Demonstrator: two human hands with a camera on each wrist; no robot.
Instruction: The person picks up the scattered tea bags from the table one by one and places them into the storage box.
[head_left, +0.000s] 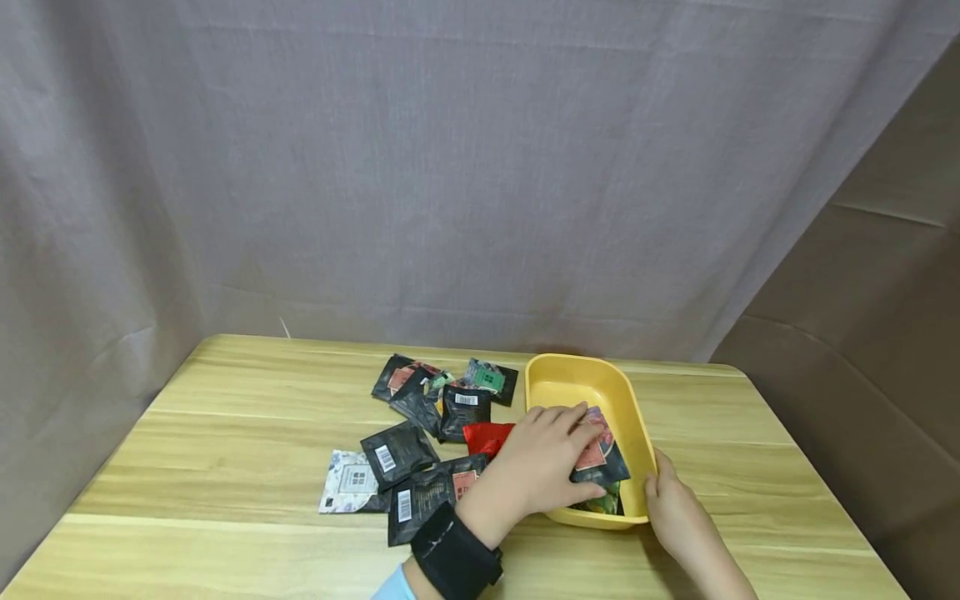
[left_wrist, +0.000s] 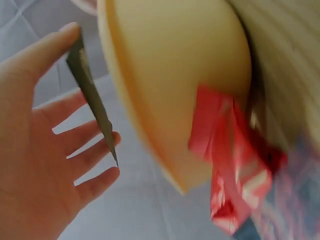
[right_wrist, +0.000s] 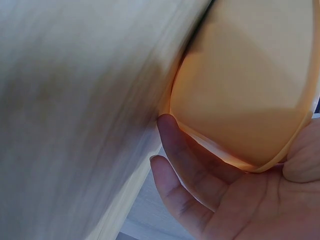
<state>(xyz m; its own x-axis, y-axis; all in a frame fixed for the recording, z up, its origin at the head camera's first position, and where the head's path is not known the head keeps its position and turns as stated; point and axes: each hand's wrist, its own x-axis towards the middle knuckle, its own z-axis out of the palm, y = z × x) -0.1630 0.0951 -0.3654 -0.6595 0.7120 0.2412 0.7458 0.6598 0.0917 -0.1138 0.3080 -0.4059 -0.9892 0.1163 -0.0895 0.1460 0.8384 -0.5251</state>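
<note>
My left hand [head_left: 546, 458] is over the yellow plastic tub [head_left: 637, 417], holding a dark flat sachet [head_left: 600, 454] with a pink label and floral print. In the left wrist view the sachet [left_wrist: 92, 100] appears edge-on between thumb and fingers. Beneath it, a green-patterned packet [head_left: 609, 502] lies in the tub, partly hidden. My right hand [head_left: 686, 512] grips the tub's near right side; its thumb is at the rim and its fingers lie along the outer wall [right_wrist: 235, 90]. A crinkled red packet [head_left: 486, 437] lies just left of the tub, partly behind my left hand.
Several mostly black sachets lie left of the tub: a back group around a barcoded one [head_left: 465, 414], and a front group with a black one [head_left: 399, 454] overlapping a white-patterned one [head_left: 351, 482]. All rest on a wooden table [head_left: 225, 467] before a grey cloth [head_left: 420, 183].
</note>
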